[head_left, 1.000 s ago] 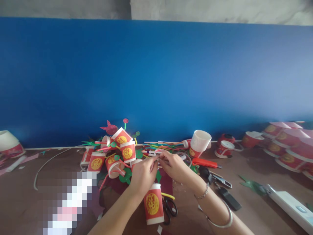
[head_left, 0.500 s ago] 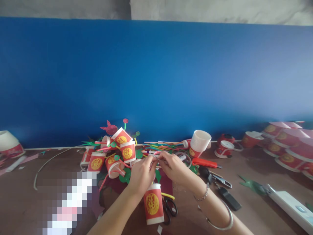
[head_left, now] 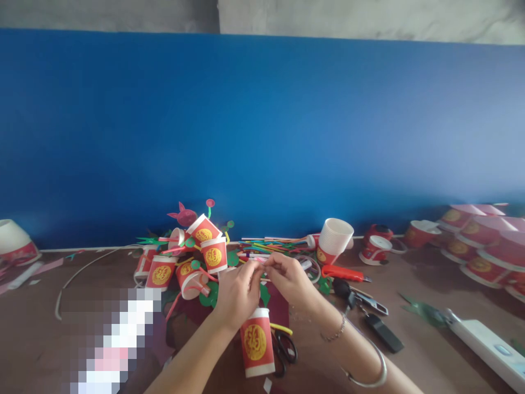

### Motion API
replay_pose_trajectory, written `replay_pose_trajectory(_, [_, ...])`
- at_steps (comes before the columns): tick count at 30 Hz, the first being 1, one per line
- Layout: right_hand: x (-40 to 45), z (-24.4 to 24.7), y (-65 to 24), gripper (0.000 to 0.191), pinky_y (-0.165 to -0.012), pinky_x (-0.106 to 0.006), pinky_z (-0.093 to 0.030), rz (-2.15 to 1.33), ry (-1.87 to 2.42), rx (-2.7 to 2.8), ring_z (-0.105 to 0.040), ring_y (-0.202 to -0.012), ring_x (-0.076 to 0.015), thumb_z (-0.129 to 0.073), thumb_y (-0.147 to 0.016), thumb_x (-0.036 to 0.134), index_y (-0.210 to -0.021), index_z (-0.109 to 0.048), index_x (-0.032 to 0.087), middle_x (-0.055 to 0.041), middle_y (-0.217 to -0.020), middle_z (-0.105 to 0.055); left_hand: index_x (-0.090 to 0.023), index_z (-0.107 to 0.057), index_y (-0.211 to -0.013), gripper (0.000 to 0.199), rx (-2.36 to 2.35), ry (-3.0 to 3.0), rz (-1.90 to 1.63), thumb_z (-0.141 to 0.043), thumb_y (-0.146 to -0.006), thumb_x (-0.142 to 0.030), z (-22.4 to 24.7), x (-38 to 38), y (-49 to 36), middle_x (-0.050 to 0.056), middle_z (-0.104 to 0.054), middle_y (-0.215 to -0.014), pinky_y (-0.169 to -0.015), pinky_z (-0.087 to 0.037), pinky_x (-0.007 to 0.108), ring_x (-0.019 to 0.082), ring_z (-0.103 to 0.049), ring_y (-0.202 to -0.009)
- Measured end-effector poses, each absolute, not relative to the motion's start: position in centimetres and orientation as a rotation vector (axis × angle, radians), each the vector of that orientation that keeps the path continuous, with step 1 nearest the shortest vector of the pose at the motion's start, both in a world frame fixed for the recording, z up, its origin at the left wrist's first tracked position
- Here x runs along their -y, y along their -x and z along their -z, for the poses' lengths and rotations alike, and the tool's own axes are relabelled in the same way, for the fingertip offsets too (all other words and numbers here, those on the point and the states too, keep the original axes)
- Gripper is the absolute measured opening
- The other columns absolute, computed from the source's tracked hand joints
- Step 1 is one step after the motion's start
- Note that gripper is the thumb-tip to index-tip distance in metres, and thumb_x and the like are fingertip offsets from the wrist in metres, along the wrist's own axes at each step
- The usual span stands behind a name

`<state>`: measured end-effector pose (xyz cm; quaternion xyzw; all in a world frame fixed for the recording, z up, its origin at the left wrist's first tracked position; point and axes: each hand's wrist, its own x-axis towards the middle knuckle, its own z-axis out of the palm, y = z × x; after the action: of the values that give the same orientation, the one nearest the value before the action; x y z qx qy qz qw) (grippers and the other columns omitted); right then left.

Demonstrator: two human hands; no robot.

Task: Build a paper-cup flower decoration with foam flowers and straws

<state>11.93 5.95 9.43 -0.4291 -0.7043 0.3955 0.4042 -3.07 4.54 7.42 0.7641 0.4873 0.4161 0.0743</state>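
My left hand (head_left: 241, 284) and my right hand (head_left: 289, 279) meet above the middle of the table, fingertips pinched together. Between them shows a bit of a thin pink piece (head_left: 261, 259); the fingers hide most of it, so its kind is unclear. Just below my hands stands a red paper cup (head_left: 256, 342) with a yellow round emblem, tilted slightly. Black-handled scissors (head_left: 287, 347) lie right beside that cup, with a yellow straw (head_left: 281, 329) over them. Dark red paper (head_left: 279, 306) and a green paper leaf (head_left: 264, 295) are under and behind my hands.
At left is a pile of decorated paper cups (head_left: 213, 254). Loose straws (head_left: 262, 243) lie along the blue panel (head_left: 262, 137). To the right are stacked cups (head_left: 334, 241), an orange utility knife (head_left: 344, 272), keys (head_left: 371, 301), a glue gun (head_left: 486, 339) and a cup stack (head_left: 484, 246).
Both hands stay pinched together in nearly the same place. My right hand and forearm have shifted slightly, and less of the pink piece shows at the fingertips.
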Motion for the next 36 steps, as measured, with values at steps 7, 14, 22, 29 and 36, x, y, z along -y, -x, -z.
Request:
replay_pose_trajectory(7, [-6.7, -8.6, -11.8, 0.012, -0.051, -0.022, -0.035, -0.744, 1.182, 1.889, -0.050, -0.054, -0.0125, -0.044, -0.085, 0.023, -0.080, -0.053, 0.018, 0.0008, -0.062, -0.056, -0.019, -0.058, -0.083, 0.018, -1.297, -1.835, -1.339, -0.048, -0.087, -0.033, -7.6, -4.4, 2.5, -0.001, -0.058, -0.059, -0.051, -0.035, 0.021, 0.012, -0.051, -0.051])
replay_pose_trajectory(14, [-10.0, -6.5, -15.3, 0.020, -0.072, -0.035, -0.040, -0.091, 1.837, 2.076, -0.065, -0.074, -0.0273, -0.045, -0.081, 0.009, -0.083, -0.064, 0.010, -0.0162, -0.075, -0.069, -0.015, -0.059, -0.073, 0.025, -1.210, -1.357, -1.337, -0.059, -0.078, -0.040, -8.7, -5.4, 3.0, -0.005, -0.046, -0.053, -0.049, -0.032, 0.019, 0.008, -0.041, -0.050])
replay_pose_trajectory(22, [-9.8, -7.0, -15.5, 0.016, -0.076, -0.033, -0.041, -0.185, 1.782, 1.963, -0.059, -0.092, -0.0254, -0.051, -0.080, 0.017, -0.083, -0.067, 0.015, -0.0133, -0.094, -0.067, -0.018, -0.047, -0.062, 0.035, -1.054, -0.918, -1.147, -0.061, -0.071, -0.048, -8.5, -6.0, 3.0, -0.013, -0.021, -0.043, -0.038, -0.007, 0.018, 0.003, -0.011, -0.038])
replay_pose_trajectory(29, [-7.5, -8.9, -12.0, 0.029, -0.054, -0.023, -0.035, -1.236, 1.108, 1.566, -0.046, -0.057, -0.0108, -0.061, -0.075, 0.044, -0.070, -0.056, 0.016, 0.0020, -0.063, -0.054, -0.015, -0.057, -0.076, 0.034, -1.017, -0.870, -1.115, -0.062, -0.070, -0.048, -8.4, -5.8, 2.8, -0.014, -0.018, -0.045, -0.038, -0.005, 0.018, 0.003, -0.008, -0.040])
replay_pose_trajectory(36, [-6.9, -8.5, -11.5, 0.025, -0.051, -0.023, -0.034, -1.034, 1.099, 1.614, -0.043, -0.054, -0.0106, -0.056, -0.080, 0.037, -0.065, -0.049, 0.018, 0.0038, -0.057, -0.047, -0.016, -0.063, -0.076, 0.037, -1.136, -1.122, -1.188, -0.050, -0.081, -0.050, -8.3, -5.6, 2.5, -0.008, -0.030, -0.047, -0.040, -0.022, 0.019, 0.007, -0.025, -0.040])
